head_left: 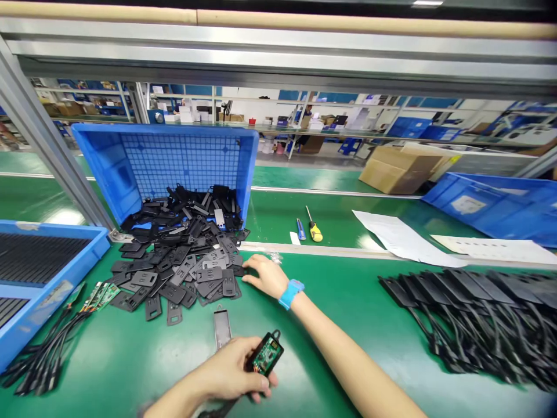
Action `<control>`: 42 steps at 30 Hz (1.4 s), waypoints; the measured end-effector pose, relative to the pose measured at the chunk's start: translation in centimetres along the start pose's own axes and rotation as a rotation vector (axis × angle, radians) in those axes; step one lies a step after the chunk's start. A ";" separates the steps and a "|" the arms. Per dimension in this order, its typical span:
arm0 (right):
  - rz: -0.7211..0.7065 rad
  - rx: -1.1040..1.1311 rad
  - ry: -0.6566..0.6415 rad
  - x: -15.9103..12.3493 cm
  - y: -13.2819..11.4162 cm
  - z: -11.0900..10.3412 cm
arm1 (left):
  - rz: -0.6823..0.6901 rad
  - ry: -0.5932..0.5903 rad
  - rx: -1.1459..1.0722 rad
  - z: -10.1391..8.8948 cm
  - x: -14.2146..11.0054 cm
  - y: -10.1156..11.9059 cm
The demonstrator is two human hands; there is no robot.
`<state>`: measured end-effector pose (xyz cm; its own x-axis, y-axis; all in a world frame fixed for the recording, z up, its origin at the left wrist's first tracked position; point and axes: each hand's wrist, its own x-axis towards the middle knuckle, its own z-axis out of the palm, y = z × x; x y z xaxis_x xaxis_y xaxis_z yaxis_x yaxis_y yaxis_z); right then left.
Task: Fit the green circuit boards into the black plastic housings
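1. Black plastic forms the small case in the left hand; a green circuit board sits in its open face, a loop stands at its far end, and a dark cable runs out below the hand.
2. The left hand is closed around the case, thumb along the near side, fingers beneath.
3. The right hand, wearing a bright blue wristband, is beyond the case, thumb and forefinger parted at the right edge of a pile of flat black covers. Whether its fingertips touch one, I cannot tell.
4. Just beyond the left hand lies a smooth, oblong dark shell.
5. Behind the pile, a ribbed blue crate rests on its side.
6. Well left of the left hand are thin black cables with bare green boards.
7. Beyond the right hand lie a yellow-handled screwdriver and a blue cutter.
8. Well right of both hands, slim black cases with cables overlap in a row.
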<state>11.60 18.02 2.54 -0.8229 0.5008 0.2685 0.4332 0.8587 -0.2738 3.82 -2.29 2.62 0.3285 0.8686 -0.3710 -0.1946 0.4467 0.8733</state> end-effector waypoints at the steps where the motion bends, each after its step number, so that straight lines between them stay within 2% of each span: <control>1: -0.039 0.010 -0.021 0.2 -0.5 0.3 | -0.009 0.008 0.039 -0.4 0.1 0.0; 3: -0.073 0.018 -0.036 0.3 -1.2 0.7 | 0.007 0.059 0.081 -1.4 0.4 0.3; 5: -0.068 0.029 -0.022 0.0 -1.4 0.7 | 0.072 0.174 0.078 -2.3 0.5 0.9; 8: 0.001 0.052 0.052 -1.2 -1.3 -0.3 | 0.161 0.350 -0.003 -2.9 0.4 1.9; 10: 0.084 0.135 0.128 -2.5 -1.3 -1.4 | 0.164 0.374 -0.086 -2.8 0.3 2.2; 12: 0.190 0.390 0.196 -4.1 -1.5 -2.7 | 0.165 0.363 -0.133 -2.4 0.3 2.2; 15: 0.318 0.915 0.207 -6.3 -2.3 -4.0 | 0.183 0.356 -0.151 -1.8 0.3 1.9; 17: 0.359 1.130 0.197 -7.3 -2.9 -4.2 | 0.175 0.343 -0.161 -1.5 0.3 1.7; 19: 0.397 1.241 0.184 -8.0 -3.5 -3.7 | 0.151 0.325 -0.158 -1.3 0.5 1.7; 24: 0.422 1.265 0.094 -8.6 -4.3 -2.2 | 0.147 0.306 -0.076 -1.0 0.7 1.7; 36: 0.439 1.287 0.151 -8.5 -4.6 -2.0 | 0.144 0.311 -0.019 -0.5 0.9 1.5; 42: 0.543 1.475 0.157 -8.6 -5.1 -0.8 | 0.170 0.304 0.028 -0.3 0.8 1.6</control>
<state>16.71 9.41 2.40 -0.6097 0.7871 -0.0937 -0.1493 -0.2302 -0.9616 3.54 -0.84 3.63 0.0026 0.9561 -0.2929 -0.1963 0.2877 0.9374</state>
